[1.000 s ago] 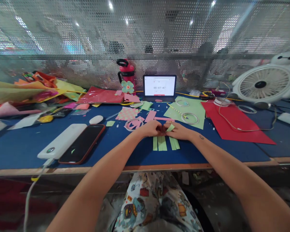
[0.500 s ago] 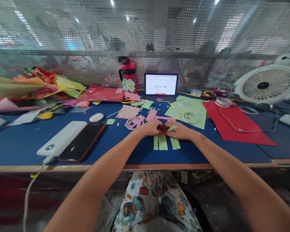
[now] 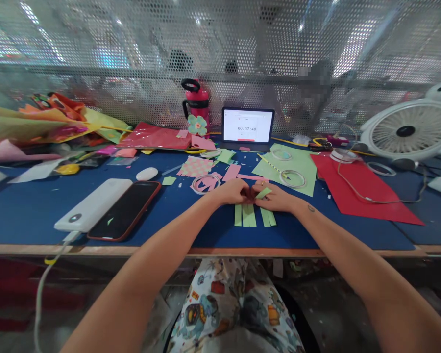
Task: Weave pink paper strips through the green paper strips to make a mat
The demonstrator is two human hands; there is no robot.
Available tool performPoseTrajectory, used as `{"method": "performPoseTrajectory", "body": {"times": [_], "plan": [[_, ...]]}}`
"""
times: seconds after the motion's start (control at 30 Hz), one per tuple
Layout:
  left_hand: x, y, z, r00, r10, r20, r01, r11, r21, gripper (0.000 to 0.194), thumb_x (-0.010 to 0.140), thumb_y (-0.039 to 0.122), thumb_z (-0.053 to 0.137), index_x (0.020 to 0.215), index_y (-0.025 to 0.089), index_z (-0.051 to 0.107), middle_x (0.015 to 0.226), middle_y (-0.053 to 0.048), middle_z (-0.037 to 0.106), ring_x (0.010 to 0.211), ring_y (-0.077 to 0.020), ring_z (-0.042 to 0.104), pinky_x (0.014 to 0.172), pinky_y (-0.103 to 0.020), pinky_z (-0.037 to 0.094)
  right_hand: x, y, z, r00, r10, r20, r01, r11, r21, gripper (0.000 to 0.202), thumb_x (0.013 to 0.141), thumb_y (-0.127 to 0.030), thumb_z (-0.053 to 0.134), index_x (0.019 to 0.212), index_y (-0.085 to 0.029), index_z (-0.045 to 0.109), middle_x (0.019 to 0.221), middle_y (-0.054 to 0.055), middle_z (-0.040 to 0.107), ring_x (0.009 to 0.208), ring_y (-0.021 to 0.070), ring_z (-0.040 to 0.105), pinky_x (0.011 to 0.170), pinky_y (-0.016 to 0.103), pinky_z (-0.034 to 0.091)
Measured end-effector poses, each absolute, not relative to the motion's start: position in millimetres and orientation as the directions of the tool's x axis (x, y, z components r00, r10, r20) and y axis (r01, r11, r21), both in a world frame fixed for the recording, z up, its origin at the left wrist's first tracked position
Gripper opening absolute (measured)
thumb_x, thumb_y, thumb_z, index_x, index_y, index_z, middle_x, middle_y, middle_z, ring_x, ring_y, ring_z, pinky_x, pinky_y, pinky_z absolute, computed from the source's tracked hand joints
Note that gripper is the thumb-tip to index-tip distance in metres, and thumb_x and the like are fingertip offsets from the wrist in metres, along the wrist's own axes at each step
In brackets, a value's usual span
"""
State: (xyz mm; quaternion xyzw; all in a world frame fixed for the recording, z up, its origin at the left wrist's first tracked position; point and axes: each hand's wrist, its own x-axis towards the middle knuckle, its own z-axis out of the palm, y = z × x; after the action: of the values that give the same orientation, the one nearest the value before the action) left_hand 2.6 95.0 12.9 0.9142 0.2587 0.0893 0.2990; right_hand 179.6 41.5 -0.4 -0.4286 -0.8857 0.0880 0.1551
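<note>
My left hand (image 3: 236, 191) and my right hand (image 3: 274, 196) meet over the blue table, fingertips together in a pinch on green paper. Slit green paper strips (image 3: 248, 216) hang or lie out below the fingers toward me. One strip is folded up across the right fingers. Where the fingertips close, the paper's far part is hidden. Just beyond the left hand lie a roll of tape (image 3: 206, 184) and pink paper scraps (image 3: 231, 172). Past the right hand, a green sheet (image 3: 306, 169) carries more tape rolls and a striped pencil-like stick (image 3: 269, 163).
A phone (image 3: 127, 211) and a white power bank (image 3: 95, 205) lie at left. Behind stand a tablet (image 3: 247, 126) and a pink bottle (image 3: 198, 100). Red paper (image 3: 363, 191) and a fan (image 3: 407, 130) with a trailing cable are at right. A woven pink-green piece (image 3: 195, 167) lies mid-table.
The view has shifted slightly. Both hands stay together on the green paper, with hardly any movement of the fingers or strips.
</note>
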Motion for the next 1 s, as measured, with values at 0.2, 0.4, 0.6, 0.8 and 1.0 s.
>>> {"method": "performPoseTrajectory", "body": {"times": [0.2,0.4,0.6,0.8,1.0], "plan": [[2.3,93.3,13.8,0.841,0.541,-0.006,0.439,-0.676,0.591,0.017,0.067,0.024,0.063,0.073,0.009,0.067,0.065,-0.004,0.065,0.059,-0.0114,0.055,0.054,-0.02,0.037,179.3,42.7,3.0,-0.605,0.78,0.159,0.719,0.622,-0.311,0.004,0.076,-0.019,0.046,0.073,-0.019,0.044,0.078,0.003,0.049,0.073,0.0158,0.046,0.068,0.029,0.037],[2.1,91.7,14.8,0.839,0.544,0.008,0.441,-0.688,0.576,0.016,0.067,0.024,0.062,0.072,0.01,0.067,0.062,-0.002,0.062,0.056,-0.0106,0.052,0.053,-0.02,0.035,179.3,43.9,5.4,-0.617,0.778,0.121,0.702,0.613,-0.361,0.006,0.077,-0.021,0.047,0.073,-0.02,0.042,0.078,0.003,0.048,0.073,0.0161,0.045,0.068,0.03,0.036],[2.2,91.9,14.3,0.843,0.539,0.006,0.443,-0.699,0.561,0.016,0.068,0.023,0.061,0.073,0.009,0.067,0.061,-0.003,0.062,0.055,-0.0109,0.051,0.052,-0.021,0.034,179.5,43.2,4.2,-0.603,0.787,0.13,0.717,0.606,-0.344,0.006,0.078,-0.02,0.046,0.073,-0.02,0.042,0.079,0.002,0.045,0.073,0.0162,0.043,0.067,0.03,0.034],[3.1,92.2,13.5,0.841,0.541,0.002,0.445,-0.693,0.567,0.015,0.067,0.023,0.063,0.073,0.01,0.067,0.061,-0.002,0.062,0.056,-0.0105,0.051,0.053,-0.021,0.035,178.7,43.5,6.0,-0.61,0.783,0.12,0.708,0.607,-0.361,0.007,0.077,-0.021,0.044,0.071,-0.02,0.04,0.074,0.001,0.041,0.071,0.016,0.041,0.065,0.03,0.032],[3.4,91.8,14.2,0.83,0.557,0.01,0.45,-0.68,0.579,0.016,0.067,0.024,0.064,0.072,0.009,0.067,0.062,-0.003,0.063,0.058,-0.0111,0.053,0.055,-0.022,0.036,179.6,42.5,8.3,-0.61,0.783,0.122,0.7,0.604,-0.38,0.011,0.076,-0.022,0.043,0.067,-0.021,0.035,0.072,0.001,0.04,0.069,0.0156,0.039,0.063,0.03,0.031]]}}
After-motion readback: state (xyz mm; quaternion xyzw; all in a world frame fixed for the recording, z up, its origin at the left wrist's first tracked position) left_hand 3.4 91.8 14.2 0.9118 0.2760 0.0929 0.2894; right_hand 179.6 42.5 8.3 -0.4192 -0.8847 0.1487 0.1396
